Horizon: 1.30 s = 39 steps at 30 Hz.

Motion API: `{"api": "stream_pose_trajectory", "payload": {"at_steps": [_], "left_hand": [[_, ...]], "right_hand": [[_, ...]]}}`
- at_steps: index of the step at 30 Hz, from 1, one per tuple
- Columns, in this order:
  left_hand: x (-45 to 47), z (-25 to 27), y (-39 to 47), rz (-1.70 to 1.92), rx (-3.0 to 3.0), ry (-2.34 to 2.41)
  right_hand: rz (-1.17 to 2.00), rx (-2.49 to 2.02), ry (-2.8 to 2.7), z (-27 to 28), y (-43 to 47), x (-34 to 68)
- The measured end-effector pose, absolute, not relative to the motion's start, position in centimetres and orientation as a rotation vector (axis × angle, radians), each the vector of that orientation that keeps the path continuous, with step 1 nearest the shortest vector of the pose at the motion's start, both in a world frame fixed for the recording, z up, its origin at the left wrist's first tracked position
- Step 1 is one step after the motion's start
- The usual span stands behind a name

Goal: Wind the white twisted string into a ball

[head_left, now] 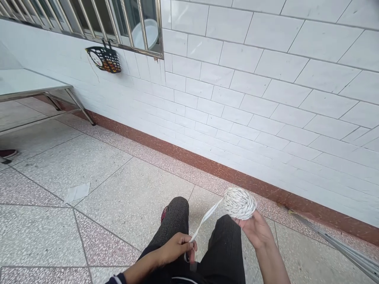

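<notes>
A white ball of twisted paper cord rests in my right hand, whose fingers curl round its lower right side. From the ball's left side a flat, partly twisted white strand runs down to my left hand. There the thumb and fingers pinch the strand above my lap. The strand between the hands looks fairly taut. A small dark item shows under my left fingers, too unclear to name. My knees in dark trousers are below and between the hands.
A white tiled wall with a red-brown skirting stands ahead. A black basket hangs from the window bars. At left is a metal-framed table; a white paper lies on the floor. Thin pale strips extend at right.
</notes>
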<state>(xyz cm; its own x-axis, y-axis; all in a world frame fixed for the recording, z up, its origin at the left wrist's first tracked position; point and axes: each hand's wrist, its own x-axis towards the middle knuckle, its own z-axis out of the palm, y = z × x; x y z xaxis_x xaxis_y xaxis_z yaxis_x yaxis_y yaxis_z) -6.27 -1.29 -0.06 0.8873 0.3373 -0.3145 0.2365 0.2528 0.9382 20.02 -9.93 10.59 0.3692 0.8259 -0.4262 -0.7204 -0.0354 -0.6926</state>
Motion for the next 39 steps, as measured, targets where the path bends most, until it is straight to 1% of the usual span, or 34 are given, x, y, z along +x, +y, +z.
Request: {"api": "stream_pose_trajectory", "payload": {"at_steps": [4, 9, 13, 18, 20, 22, 27, 30, 34, 39], "left_hand": [[-6.4, 0.0, 0.2, 0.380, 1.186, 0.696], [-8.4, 5.1, 3.7, 0.700, 1.149, 0.840], [-9.8, 9.2, 5.1, 0.821, 1.225, 0.790], [-10.4, 11.5, 5.1, 0.869, 1.283, 0.740], [-10.3, 10.9, 4.9, 0.847, 1.309, 0.765], [-10.1, 8.8, 4.7, 0.759, 1.312, 0.802], [-9.1, -0.1, 3.3, 0.450, 1.389, 0.929], [-8.3, -3.6, 2.5, 0.277, 1.469, 1.000], [-6.5, -4.4, 3.0, 0.141, 1.730, 0.947], [-4.0, -5.3, 5.8, -0.029, 2.060, 0.919]], "right_hand": [[1.374, -0.979, 0.035, 6.2, -12.5, 16.9], [1.541, -1.011, 0.171, -1.1, -15.6, 13.4], [1.420, -1.205, 0.200, -4.5, -15.9, 13.1], [1.323, -1.284, 0.208, -5.2, -13.9, 14.4], [1.325, -1.288, 0.256, -5.3, -12.4, 15.0], [1.344, -1.287, 0.327, -5.6, -10.6, 15.6], [1.356, -1.355, 0.498, -7.4, -5.3, 17.1], [1.353, -1.407, 0.558, -9.2, -2.1, 18.0], [1.350, -1.444, 0.607, -12.2, 2.2, 19.2], [1.342, -1.452, 0.682, -16.2, 7.0, 20.9]]}}
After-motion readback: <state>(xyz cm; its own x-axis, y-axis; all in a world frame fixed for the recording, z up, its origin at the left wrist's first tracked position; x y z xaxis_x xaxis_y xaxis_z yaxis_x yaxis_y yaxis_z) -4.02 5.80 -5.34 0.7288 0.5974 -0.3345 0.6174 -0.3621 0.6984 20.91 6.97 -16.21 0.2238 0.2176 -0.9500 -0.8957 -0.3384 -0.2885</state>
